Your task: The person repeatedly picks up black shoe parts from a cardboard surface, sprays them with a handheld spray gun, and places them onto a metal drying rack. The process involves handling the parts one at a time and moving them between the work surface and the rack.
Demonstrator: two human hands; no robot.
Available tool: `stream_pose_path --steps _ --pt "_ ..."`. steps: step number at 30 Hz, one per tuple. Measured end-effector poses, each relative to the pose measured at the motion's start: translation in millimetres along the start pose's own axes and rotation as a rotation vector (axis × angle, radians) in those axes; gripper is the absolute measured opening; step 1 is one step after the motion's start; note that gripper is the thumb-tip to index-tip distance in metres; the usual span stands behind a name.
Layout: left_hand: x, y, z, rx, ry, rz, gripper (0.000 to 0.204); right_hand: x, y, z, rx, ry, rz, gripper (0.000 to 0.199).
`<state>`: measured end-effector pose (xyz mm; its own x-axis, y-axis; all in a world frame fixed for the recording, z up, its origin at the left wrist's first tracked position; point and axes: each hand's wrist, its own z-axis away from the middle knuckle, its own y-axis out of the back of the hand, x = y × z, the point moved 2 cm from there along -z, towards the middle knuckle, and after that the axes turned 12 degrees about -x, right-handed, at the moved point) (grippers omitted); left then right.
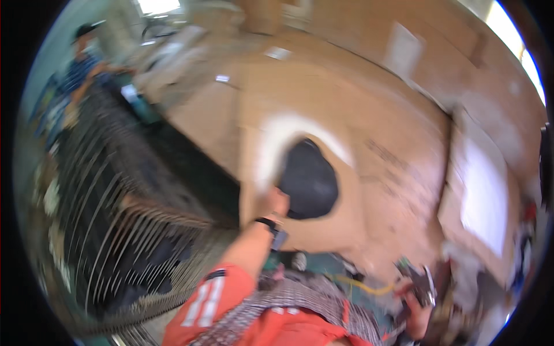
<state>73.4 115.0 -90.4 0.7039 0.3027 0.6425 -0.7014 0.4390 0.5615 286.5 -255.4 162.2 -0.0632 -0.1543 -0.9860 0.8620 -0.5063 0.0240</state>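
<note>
Left hand up on the big brown cardboard sheet, fingers curled at the dark oval cutout just right; right hand low, gripping a blurred metal tool.

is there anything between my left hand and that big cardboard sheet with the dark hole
Nothing visible: the left hand already rests on the large brown cardboard sheet, at the edge of its dark oval hole. The picture is blurred.

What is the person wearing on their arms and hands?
The left arm has a short orange sleeve with pale stripes near its edge, and is bare below it. A dark band like a watch sits at the wrist. The left hand looks bare, no glove. The right hand is low in the blurry picture; whether it wears anything cannot be told.
</note>
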Motion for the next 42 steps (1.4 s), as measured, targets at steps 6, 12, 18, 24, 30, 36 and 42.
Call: stream_pose_path --steps 6,12,18,24,30,36,42 --pt "69.9 1.1 -5.5 -0.068 -0.176 -0.235 0.021 34.3 14.9 -23.9 -0.159 -0.180 0.124 0.041" --pt "100.2 8.5 -16.5 0.044 -0.193 -0.112 0.010 24.2 -4.2 -79.0 -0.406 -0.142 0.232 0.026" --pt "132.2 3.0 -13.4 -0.266 -0.169 1.198 0.019 36.8 -10.9 -95.7 -0.474 -0.086 0.195 0.031" --pt "154.4 79.2 27.5 -0.736 -0.437 1.543 0.025 39.4 -26.7 -101.0 -0.393 -0.481 -0.007 0.042" --pt "123.8 254.4 151.7 -0.510 -0.853 1.464 0.046 26.0 -83.0 -116.1 -0.589 -0.239 0.009 0.036" --pt "15.9 449.1 297.9 0.304 -1.160 1.176 0.039 3.0 -161.9 -107.7 -0.731 -0.064 0.048 0.031" --pt "-187.9 533.6 413.2 0.956 -1.051 1.230 0.038 -10.5 -233.1 -87.8 -0.896 -0.030 0.085 0.029"
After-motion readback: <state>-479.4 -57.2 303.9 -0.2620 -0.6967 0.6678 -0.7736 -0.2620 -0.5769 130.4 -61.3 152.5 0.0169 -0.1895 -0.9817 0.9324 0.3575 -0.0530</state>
